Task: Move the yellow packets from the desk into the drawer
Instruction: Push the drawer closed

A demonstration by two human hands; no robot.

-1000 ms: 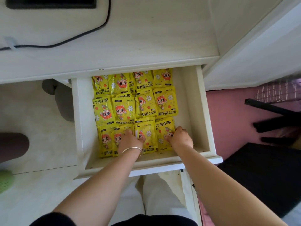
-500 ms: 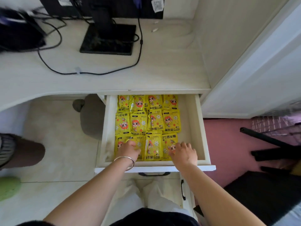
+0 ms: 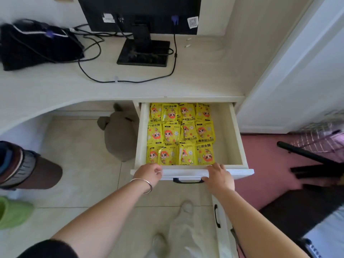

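Several yellow packets [image 3: 181,134] with a red-haired cartoon figure lie flat in three rows inside the open white drawer [image 3: 236,138], filling its left and middle. My left hand [image 3: 149,173] rests on the drawer's front edge at the left, fingers curled over it. On the same front edge, to the right, sits my right hand [image 3: 218,176], thumb under the panel beside the black handle [image 3: 188,181]. Neither hand holds a packet. No yellow packet is visible on the desk [image 3: 74,86].
A monitor on a black stand [image 3: 143,53], cables and a black bag [image 3: 37,45] sit on the desk. Under the desk lies a grey plush object [image 3: 119,135]. Another person's leg [image 3: 28,168] and a green shoe [image 3: 13,211] are at the left. A lower drawer front [image 3: 221,229] is below.
Both hands have pulled back out of the drawer from the front row of packets onto its front edge. The view has tilted up, so the desk top and monitor show.
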